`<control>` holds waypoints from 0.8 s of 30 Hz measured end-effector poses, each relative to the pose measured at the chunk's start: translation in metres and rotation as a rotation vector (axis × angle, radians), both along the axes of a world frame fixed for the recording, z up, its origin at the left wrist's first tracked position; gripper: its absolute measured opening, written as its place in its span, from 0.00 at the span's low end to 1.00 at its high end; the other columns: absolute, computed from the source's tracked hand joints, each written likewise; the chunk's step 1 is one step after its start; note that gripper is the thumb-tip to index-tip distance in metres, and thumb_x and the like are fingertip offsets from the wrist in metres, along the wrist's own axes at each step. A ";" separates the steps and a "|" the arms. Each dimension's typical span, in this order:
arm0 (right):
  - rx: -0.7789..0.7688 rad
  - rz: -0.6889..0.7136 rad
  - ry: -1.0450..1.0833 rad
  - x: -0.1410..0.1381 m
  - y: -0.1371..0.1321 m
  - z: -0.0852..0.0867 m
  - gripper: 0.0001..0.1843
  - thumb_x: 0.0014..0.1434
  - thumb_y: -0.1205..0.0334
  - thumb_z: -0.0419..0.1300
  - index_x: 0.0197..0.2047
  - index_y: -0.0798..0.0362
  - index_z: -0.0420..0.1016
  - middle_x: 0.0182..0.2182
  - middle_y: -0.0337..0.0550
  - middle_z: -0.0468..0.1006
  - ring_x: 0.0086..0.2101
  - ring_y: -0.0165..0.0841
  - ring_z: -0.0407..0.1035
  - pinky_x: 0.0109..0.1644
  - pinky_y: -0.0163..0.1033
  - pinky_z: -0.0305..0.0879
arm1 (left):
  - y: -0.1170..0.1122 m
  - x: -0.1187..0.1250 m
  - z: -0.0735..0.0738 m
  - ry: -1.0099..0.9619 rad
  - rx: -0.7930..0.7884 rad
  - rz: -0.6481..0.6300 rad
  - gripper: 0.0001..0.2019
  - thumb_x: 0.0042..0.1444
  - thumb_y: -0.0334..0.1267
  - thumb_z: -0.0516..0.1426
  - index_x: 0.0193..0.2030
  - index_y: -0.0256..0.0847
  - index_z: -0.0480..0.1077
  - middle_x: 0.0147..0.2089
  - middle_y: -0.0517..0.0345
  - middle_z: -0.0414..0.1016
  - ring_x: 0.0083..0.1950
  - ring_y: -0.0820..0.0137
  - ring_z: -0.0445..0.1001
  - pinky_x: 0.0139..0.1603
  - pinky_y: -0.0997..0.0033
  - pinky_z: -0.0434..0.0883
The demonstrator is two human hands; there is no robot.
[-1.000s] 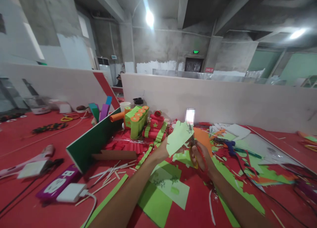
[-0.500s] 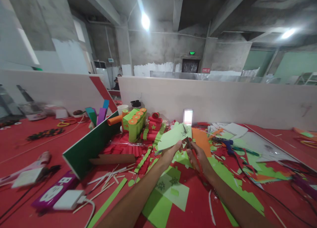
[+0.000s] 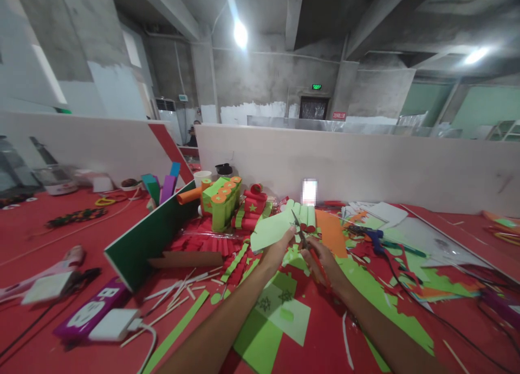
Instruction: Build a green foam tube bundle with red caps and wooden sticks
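Observation:
My left hand (image 3: 280,245) pinches a sheet of light green paper (image 3: 268,230) by its right side, holding it above the table. Scissors (image 3: 314,256) with red handles are in my right hand (image 3: 320,255), their blades (image 3: 299,229) apart at the paper's right edge near a drawn star that my fingers partly cover. Just behind are light green paper rolls (image 3: 303,214). Below my wrists lies another light green sheet (image 3: 294,322) with drawn stars, on a larger bright green sheet (image 3: 255,358).
Red and green paper rolls with stars (image 3: 221,203) stand left of my hands, by a dark green board (image 3: 150,244). Green scraps (image 3: 377,298), an orange sheet (image 3: 331,230) and a blue glue gun (image 3: 374,240) lie right. Sticks (image 3: 174,298) and a purple box (image 3: 91,312) are at left.
The light green sheet has shifted left and down, uncovering the rolls behind it. The scissors have moved slightly left, and their blades now show apart at the paper's edge.

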State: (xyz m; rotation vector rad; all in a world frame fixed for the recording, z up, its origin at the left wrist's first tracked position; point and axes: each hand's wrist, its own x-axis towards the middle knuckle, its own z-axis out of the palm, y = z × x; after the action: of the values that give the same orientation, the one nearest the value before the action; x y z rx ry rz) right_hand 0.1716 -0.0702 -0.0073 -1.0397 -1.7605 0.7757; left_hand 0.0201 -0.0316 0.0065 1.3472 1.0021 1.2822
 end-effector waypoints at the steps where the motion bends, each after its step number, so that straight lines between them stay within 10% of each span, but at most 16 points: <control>1: -0.011 0.009 0.008 -0.001 0.000 0.000 0.18 0.58 0.44 0.55 0.37 0.51 0.65 0.22 0.34 0.61 0.20 0.27 0.56 0.22 0.31 0.56 | 0.000 0.000 0.001 -0.002 0.018 0.025 0.21 0.52 0.56 0.54 0.20 0.39 0.64 0.25 0.57 0.67 0.31 0.70 0.67 0.43 0.67 0.65; 24: 0.004 -0.001 -0.177 0.012 0.006 0.007 0.17 0.59 0.45 0.55 0.34 0.52 0.68 0.22 0.34 0.63 0.23 0.28 0.57 0.26 0.33 0.53 | 0.012 -0.021 -0.006 0.157 -0.097 -0.074 0.21 0.50 0.56 0.54 0.24 0.38 0.72 0.33 0.52 0.75 0.37 0.64 0.70 0.45 0.67 0.64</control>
State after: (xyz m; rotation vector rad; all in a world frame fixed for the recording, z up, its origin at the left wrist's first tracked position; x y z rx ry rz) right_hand 0.1837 -0.0641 -0.0001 -1.1357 -1.9099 0.6959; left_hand -0.0004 -0.0191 0.0009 1.4129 1.0973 1.0720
